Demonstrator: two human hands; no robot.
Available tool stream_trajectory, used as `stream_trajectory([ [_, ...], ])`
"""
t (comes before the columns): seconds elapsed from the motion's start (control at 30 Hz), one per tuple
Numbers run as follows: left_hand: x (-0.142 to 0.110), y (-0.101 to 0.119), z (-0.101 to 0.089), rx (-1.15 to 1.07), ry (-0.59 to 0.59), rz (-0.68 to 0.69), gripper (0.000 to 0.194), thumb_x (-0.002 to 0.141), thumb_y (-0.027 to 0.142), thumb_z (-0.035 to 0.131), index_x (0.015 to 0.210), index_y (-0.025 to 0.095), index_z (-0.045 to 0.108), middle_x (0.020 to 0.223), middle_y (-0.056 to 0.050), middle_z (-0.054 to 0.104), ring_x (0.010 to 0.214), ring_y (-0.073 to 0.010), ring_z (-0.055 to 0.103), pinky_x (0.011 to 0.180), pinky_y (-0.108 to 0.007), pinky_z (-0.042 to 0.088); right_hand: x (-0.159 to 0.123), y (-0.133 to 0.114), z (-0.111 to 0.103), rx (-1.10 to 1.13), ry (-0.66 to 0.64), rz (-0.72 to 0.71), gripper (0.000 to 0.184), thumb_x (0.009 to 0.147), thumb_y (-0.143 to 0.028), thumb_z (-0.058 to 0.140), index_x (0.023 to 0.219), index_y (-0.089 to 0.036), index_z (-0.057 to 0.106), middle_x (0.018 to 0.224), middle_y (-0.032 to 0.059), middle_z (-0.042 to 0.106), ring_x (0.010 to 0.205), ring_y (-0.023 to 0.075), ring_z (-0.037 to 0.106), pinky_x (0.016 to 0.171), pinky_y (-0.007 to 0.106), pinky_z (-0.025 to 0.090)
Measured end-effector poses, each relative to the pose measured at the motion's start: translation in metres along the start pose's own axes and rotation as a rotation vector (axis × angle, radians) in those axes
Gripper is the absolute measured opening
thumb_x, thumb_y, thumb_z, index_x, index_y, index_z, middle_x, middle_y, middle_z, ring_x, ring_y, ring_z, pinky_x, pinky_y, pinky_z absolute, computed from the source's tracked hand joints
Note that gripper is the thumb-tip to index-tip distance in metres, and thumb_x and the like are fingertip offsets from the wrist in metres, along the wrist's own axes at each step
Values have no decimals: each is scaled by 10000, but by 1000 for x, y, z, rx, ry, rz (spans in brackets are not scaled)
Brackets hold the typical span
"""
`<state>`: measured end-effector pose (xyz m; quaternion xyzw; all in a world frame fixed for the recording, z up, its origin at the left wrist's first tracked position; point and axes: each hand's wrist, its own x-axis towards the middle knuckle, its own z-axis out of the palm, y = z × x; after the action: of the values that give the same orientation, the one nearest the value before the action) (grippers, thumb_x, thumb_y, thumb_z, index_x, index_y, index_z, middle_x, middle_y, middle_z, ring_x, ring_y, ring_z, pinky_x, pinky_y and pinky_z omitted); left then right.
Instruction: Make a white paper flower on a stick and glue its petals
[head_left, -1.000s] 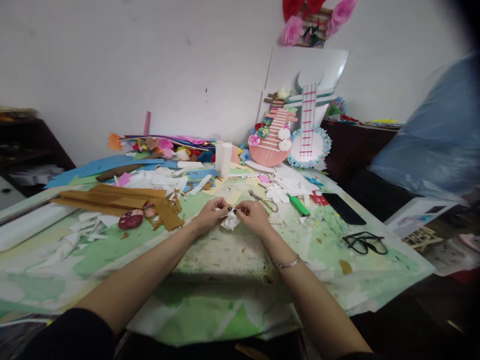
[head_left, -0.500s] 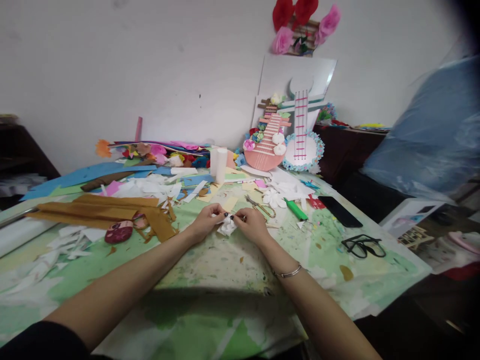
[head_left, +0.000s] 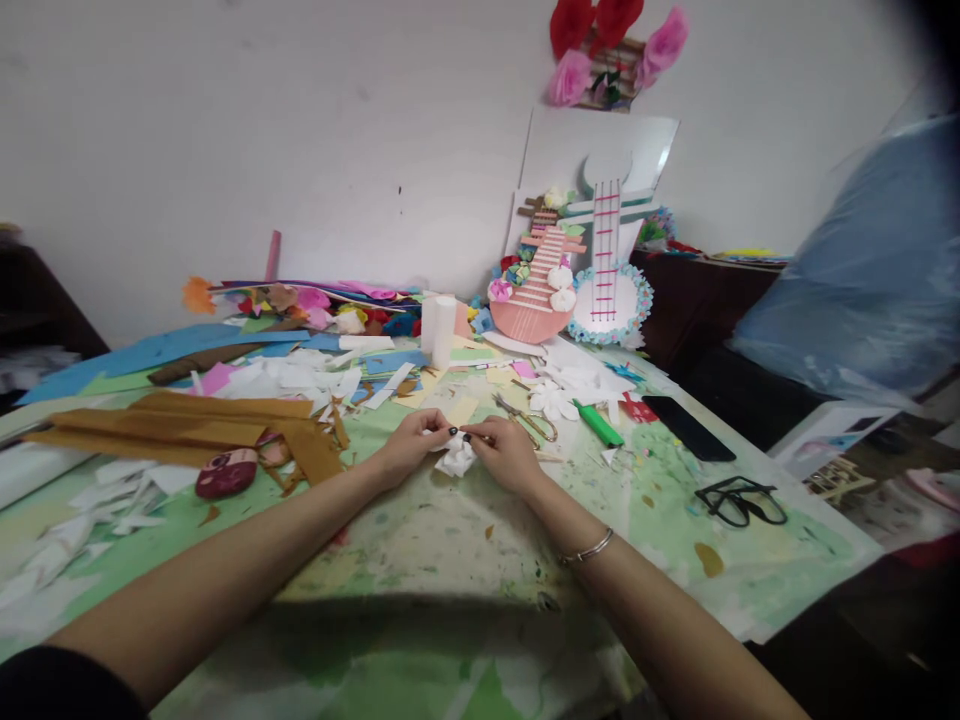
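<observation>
Between my two hands is a small white paper flower, its crumpled petals hanging just under my fingertips. My left hand pinches it from the left. From the right, my right hand closes its thumb and fingers at the same spot, and a thin brownish stick seems to lie in that grip. The fingertips nearly meet above the petals. Just beyond my right hand lie scissors with gold-coloured handles. Behind them rests a flat white paper flower.
Right of my hands are a green tube, a black phone and glasses. On the left lie brown crepe paper, a dark red pouch and white scraps. Paper instruments lean on the wall behind.
The view has shifted and come slightly closer. My hands stay together at the white paper flower, with only a small movement of the fingers.
</observation>
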<state>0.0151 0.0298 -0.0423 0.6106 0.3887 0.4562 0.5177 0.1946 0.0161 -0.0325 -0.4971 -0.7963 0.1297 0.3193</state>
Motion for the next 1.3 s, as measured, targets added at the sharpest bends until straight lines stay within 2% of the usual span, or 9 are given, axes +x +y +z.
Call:
stream_trajectory([
  [0.2,21,3,-13,-52,-24,-36,392,580,423,785,653,141,524,587,24,525,525,-83,440,525,-214,316,25,8,-6,23,-57,-48,322,817,-192,557,1078,-266,731,748,20,658,664,114,560,639,214,379],
  [0.33,39,6,-20,-17,3,-44,375,561,381,813,639,133,542,597,15,543,550,-86,487,547,-214,364,45,16,-7,13,-15,-48,317,797,-190,575,1053,-281,739,766,15,672,672,116,558,632,217,375],
  [0.43,49,5,-23,-72,29,-59,383,537,360,829,639,134,537,604,21,549,573,-87,521,606,-233,433,55,19,-5,26,9,-33,315,783,-190,589,1045,-275,742,763,15,678,657,114,551,626,222,378],
  [0.67,59,0,-27,-139,25,-75,427,497,368,851,651,137,527,588,28,548,549,-87,535,571,-228,449,68,25,3,38,21,5,312,767,-183,601,1022,-283,748,790,10,718,689,123,574,641,221,399],
  [0.87,75,-6,-32,-144,30,-58,415,475,348,848,613,139,517,571,32,539,538,-81,521,561,-214,435,82,34,10,74,16,52,317,758,-180,598,1018,-277,751,746,-2,721,645,118,543,587,212,368],
  [1.13,81,-5,-35,-156,9,-100,331,575,286,805,641,146,512,610,32,518,531,-66,496,527,-191,397,88,40,14,-38,59,-60,291,824,-245,579,1063,-314,731,829,12,683,700,117,562,622,221,361],
  [1.3,89,-13,-36,-199,35,-132,350,555,289,816,652,144,512,623,27,534,552,-80,514,542,-205,404,92,45,16,-64,64,-82,291,835,-246,566,1066,-309,732,806,18,669,688,123,557,613,233,344],
])
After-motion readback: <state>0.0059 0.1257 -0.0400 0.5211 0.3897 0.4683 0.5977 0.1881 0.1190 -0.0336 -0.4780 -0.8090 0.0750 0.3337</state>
